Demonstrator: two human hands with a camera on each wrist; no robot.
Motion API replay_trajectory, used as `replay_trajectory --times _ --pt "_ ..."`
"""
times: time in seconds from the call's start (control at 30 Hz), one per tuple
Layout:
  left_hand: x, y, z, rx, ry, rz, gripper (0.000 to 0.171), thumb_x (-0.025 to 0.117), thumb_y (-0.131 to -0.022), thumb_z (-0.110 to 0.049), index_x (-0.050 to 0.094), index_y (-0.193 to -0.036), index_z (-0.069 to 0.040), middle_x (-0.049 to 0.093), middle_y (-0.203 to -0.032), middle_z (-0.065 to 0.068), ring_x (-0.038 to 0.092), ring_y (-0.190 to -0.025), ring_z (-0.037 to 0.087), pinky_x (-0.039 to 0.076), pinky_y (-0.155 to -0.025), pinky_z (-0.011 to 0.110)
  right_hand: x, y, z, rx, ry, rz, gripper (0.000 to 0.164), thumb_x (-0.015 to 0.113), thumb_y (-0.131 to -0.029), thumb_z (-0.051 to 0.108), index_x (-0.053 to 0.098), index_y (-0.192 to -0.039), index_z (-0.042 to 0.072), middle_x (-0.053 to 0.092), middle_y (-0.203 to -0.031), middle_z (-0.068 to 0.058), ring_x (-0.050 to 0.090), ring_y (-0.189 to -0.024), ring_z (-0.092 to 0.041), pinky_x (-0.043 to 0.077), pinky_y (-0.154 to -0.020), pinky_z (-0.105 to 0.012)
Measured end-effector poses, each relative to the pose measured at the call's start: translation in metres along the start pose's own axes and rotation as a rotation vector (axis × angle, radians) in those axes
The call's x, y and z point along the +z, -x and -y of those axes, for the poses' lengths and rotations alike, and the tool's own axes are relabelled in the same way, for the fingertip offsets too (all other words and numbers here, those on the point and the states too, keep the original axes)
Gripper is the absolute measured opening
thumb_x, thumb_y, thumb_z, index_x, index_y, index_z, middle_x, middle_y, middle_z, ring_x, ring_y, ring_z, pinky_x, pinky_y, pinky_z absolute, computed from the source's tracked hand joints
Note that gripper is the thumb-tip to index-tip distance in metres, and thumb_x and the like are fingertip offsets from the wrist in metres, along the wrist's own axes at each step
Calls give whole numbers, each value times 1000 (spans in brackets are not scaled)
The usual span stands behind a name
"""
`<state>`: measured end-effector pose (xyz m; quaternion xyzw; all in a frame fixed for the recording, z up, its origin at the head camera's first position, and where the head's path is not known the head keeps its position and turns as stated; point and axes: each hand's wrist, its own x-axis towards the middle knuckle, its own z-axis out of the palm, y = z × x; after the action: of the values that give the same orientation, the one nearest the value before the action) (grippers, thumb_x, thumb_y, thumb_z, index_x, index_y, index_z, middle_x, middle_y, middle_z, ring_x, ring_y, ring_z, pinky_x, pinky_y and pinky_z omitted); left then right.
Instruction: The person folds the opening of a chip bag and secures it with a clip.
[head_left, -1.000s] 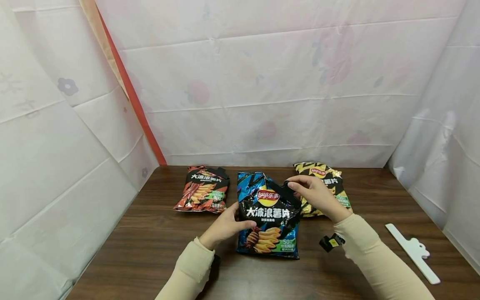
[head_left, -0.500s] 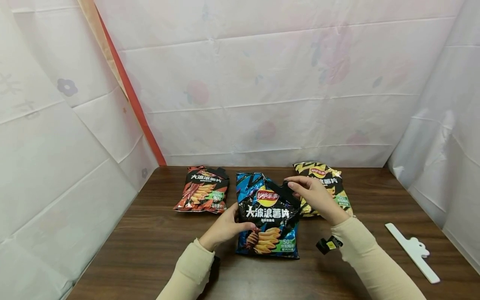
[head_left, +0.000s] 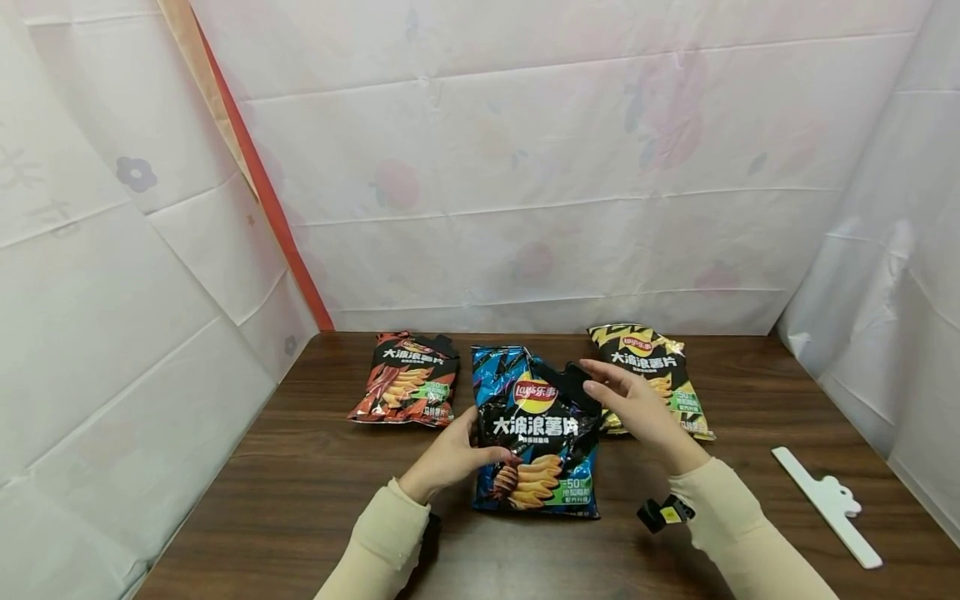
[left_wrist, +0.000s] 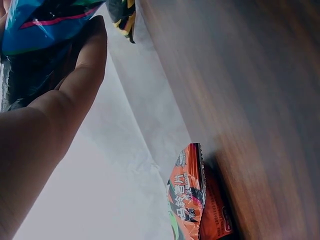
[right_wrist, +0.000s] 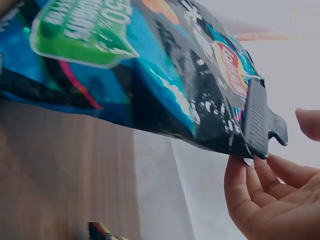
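the blue chip bag [head_left: 538, 446] is probably light and soft, a film pouch puffed with air over brittle chips, so a hard squeeze in the middle would likely crush them. the glossy film may slip under dry fingers; the side edges look like the safest hold, with the stiff black clip [right_wrist: 256, 120] giving a firmer place at the upper right corner. the left hand [head_left: 447, 457] grips the bag's left side, thumb across the front. the right hand [head_left: 637, 407] is loosely bent and mostly spread: its fingertips touch the corner by the clip's end, while the thumb stands apart, pinching nothing.

the bag is at the middle of the table [head_left: 300, 508], nearer than the red bag [head_left: 405, 383] on the left and the yellow bag [head_left: 648, 367] on the right. it is shiny blue and black, with a red-and-yellow logo, white lettering, pictured chips and a green label. the clip sits aslant.
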<state>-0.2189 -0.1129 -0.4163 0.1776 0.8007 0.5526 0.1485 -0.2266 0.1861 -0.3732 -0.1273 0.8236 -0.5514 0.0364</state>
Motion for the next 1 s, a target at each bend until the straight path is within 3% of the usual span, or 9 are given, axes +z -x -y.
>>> replay_trajectory --times 0.13,0.27,0.43,0.57,0.67,0.87,1.0 --pt "0 0 1 2 -9 -5 90 76 -87 -27 21 -156 -6 38 -154 16 45 -136 32 38 -109 53 3 5 -3 0 30 -18 55 54 -102 30 41 -149 6 55 -128 -18 58 -112 -20 51 -90 -35" --pt "0 0 1 -8 -29 -11 93 76 -87 -29 19 -156 -4 31 -158 18 38 -141 35 35 -111 55 6 9 -8 33 -27 -15 57 53 -103 28 36 -150 2 53 -136 -24 59 -113 -18 53 -89 -36" --pt "0 0 2 -31 -49 -30 98 77 -85 -33 17 -156 -3 24 -161 18 28 -146 36 30 -114 56 15 16 -17 174 -148 -2 61 56 -101 32 36 -152 6 47 -138 -20 53 -123 -23 51 -98 -40" --pt "0 -1 2 -1 -5 -10 91 77 -86 -31 23 -156 -12 36 -156 12 40 -140 31 36 -111 53 24 22 -26 264 -251 15 68 59 -99 31 30 -153 2 45 -139 -23 51 -128 -28 48 -103 -42" --pt "0 -1 3 8 13 1 87 77 -86 -31 26 -155 -18 42 -153 8 47 -135 28 39 -109 50 29 26 -31 274 -282 49 72 59 -99 27 24 -153 -5 42 -146 -27 50 -130 -29 48 -102 -42" --pt "0 0 3 13 4 -4 87 77 -86 -33 27 -155 -18 42 -153 8 46 -135 27 41 -108 51 37 30 -38 288 -261 98 72 64 -96 26 29 -150 -7 49 -138 -28 59 -115 -22 53 -95 -40" --pt "0 -1 2 11 19 -1 85 77 -86 -31 28 -155 -18 44 -152 8 48 -134 28 41 -108 51 38 31 -40 298 -240 134 76 66 -95 25 26 -150 -9 49 -136 -28 60 -113 -22 53 -95 -41"
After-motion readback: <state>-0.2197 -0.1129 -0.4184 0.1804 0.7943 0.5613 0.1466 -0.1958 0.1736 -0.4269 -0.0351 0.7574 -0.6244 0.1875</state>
